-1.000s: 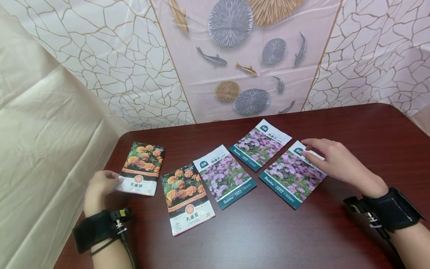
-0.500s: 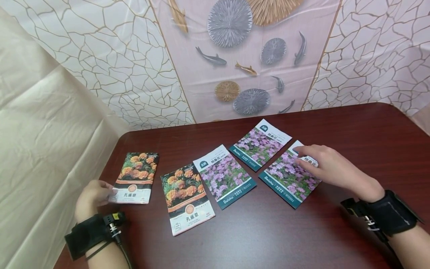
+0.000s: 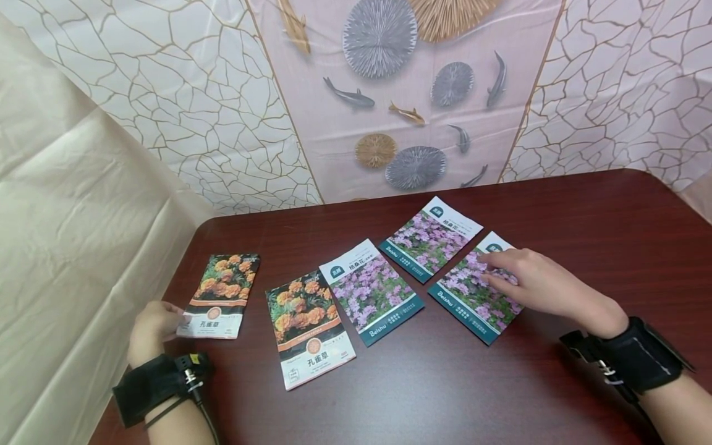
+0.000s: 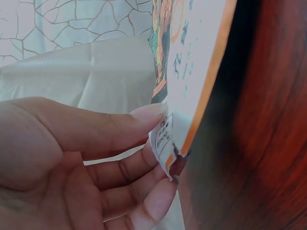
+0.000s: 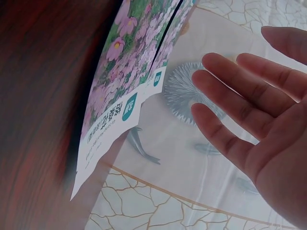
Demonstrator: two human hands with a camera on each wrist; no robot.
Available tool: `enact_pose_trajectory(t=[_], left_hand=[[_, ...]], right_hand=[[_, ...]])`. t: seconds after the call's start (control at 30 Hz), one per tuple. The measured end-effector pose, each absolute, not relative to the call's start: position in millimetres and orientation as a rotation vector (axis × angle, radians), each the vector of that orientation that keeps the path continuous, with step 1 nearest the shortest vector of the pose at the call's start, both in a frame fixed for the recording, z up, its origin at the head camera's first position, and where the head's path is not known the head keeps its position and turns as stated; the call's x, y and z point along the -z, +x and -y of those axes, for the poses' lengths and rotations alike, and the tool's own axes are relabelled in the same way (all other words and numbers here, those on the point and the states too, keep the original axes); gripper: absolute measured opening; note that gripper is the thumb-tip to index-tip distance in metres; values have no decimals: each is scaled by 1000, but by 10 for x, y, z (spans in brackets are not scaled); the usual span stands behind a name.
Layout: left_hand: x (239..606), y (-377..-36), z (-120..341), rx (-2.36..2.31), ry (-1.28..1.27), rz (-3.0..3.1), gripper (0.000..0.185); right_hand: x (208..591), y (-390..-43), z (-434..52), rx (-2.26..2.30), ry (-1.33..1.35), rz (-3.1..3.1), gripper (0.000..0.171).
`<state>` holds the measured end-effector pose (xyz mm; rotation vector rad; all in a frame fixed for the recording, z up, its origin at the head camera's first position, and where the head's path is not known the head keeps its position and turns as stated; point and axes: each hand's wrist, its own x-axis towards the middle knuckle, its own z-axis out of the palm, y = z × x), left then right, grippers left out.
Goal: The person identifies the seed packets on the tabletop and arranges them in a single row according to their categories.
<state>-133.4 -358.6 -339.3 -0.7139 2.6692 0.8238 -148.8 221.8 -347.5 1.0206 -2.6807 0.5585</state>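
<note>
Where glossy rectangular packets point(image 3: 475, 287) lie, dark wood table point(image 3: 584, 216).

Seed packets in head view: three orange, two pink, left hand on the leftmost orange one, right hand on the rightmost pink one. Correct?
Not quite: the counts are swapped. The head view shows two orange packets and three pink ones. The rest holds: the left hand holds the near edge of the leftmost orange packet, and the right hand rests on the rightmost pink packet on the table.
</note>
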Motion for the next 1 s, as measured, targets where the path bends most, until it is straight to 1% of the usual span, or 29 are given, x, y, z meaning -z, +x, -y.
enact_pose_trajectory(t=[0.33, 0.53, 0.6, 0.8, 0.9, 1.0], left_hand=[[3453, -1330, 3594, -778, -764, -2699, 21], [3454, -1312, 3583, -798, -847, -2706, 23], [3446, -1303, 3574, -792, -858, -2720, 25], [3404, -1330, 3456, -722, -864, -2784, 41], [3380, -1375, 3378, -699, -807, -2820, 46], [3346, -1424, 3307, -699, -690, -2843, 48]], right_hand=[[3493, -1487, -2204, -565, 1023, 2706, 22], [3504, -1487, -2204, -554, 1024, 2709, 22], [3507, -1487, -2200, -549, 1025, 2708, 21], [3505, -1488, -2196, -545, 1031, 2703, 21], [3504, -1488, -2193, -541, 1034, 2696, 21], [3503, -1487, -2188, -536, 1035, 2695, 21]])
